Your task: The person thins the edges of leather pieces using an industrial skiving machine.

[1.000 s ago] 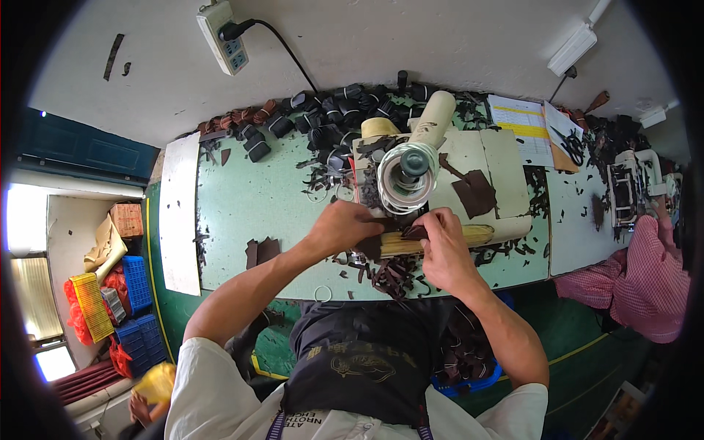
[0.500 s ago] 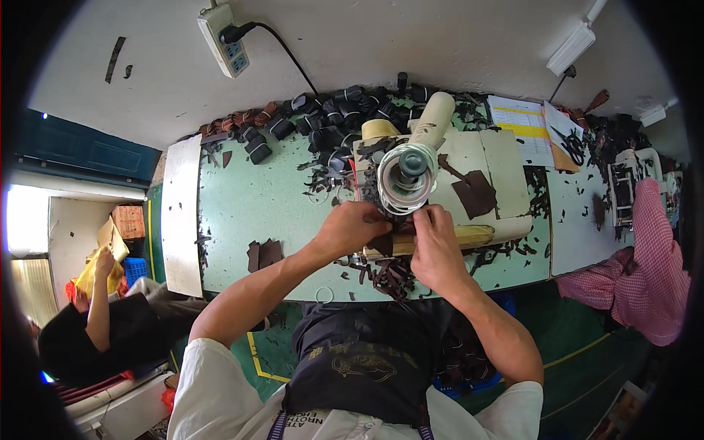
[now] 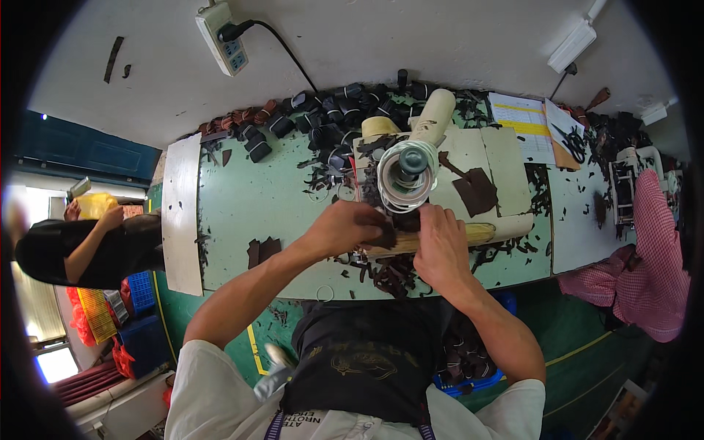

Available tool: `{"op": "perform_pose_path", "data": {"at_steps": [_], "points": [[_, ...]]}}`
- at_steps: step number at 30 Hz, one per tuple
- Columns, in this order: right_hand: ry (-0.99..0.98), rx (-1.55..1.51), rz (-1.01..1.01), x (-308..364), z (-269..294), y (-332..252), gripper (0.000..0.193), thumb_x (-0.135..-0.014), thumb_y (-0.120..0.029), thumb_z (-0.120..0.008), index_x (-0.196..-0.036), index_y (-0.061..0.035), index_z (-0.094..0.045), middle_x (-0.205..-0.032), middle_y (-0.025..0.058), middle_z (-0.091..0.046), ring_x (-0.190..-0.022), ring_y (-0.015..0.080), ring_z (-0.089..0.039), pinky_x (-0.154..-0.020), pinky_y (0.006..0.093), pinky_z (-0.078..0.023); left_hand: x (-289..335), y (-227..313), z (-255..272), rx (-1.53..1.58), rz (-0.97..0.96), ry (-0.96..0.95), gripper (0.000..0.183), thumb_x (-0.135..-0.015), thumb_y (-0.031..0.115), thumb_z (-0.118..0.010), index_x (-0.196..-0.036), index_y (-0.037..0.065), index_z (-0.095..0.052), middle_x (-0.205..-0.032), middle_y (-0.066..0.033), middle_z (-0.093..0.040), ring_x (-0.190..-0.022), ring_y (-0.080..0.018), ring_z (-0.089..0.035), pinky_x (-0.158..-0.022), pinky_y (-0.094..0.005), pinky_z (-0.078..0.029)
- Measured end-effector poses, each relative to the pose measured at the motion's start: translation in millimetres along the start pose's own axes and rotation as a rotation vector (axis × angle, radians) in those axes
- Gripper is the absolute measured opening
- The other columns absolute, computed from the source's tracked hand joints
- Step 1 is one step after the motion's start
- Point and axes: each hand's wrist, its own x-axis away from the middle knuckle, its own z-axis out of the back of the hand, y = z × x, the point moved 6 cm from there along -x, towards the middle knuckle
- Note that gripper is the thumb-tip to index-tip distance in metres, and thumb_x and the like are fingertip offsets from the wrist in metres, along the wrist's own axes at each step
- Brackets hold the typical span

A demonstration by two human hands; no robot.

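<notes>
My left hand [image 3: 342, 229] is closed, its fingertips pinching a dark brown leather-like piece [image 3: 386, 237] at the front of a cream machine [image 3: 434, 117]. Just to the right, my right hand [image 3: 442, 246] has its fingers bent and pressed together against the dark material under the machine's head. Whatever its fingertips grip is hidden. Above both hands sits the machine's round head, with white rings [image 3: 405, 202] looped about it. Dark offcuts [image 3: 394, 280] lie heaped on the table's near side, below the hands.
Bundles of black strips [image 3: 334, 110] line the table's back edge. A flat brown piece [image 3: 475, 192] rests on the machine's board. Scissors [image 3: 571, 145] lie on papers at the right. Another person [image 3: 81, 249] stands at the left; a checked pink sleeve [image 3: 653, 257] shows at the right.
My left hand has shifted slightly left, and my right hand slightly right. The person at the left has moved up toward the table with a yellow bag.
</notes>
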Motion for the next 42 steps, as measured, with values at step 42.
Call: {"op": "perform_pose_path", "data": {"at_steps": [42], "points": [[0.141, -0.235, 0.072, 7, -2, 7, 0.048, -0.071, 0.006, -0.063, -0.117, 0.0031, -0.051, -0.105, 0.0198, -0.055, -0.100, 0.0389, -0.052, -0.088, 0.0479, -0.043, 3, 29, -19, -0.237, -0.040, 0.304, 0.031, -0.084, 0.005, -0.071, -0.114, 0.001, -0.064, -0.096, -0.0140, -0.074, -0.087, -0.0204, -0.074, -0.072, -0.0346, -0.059]]}}
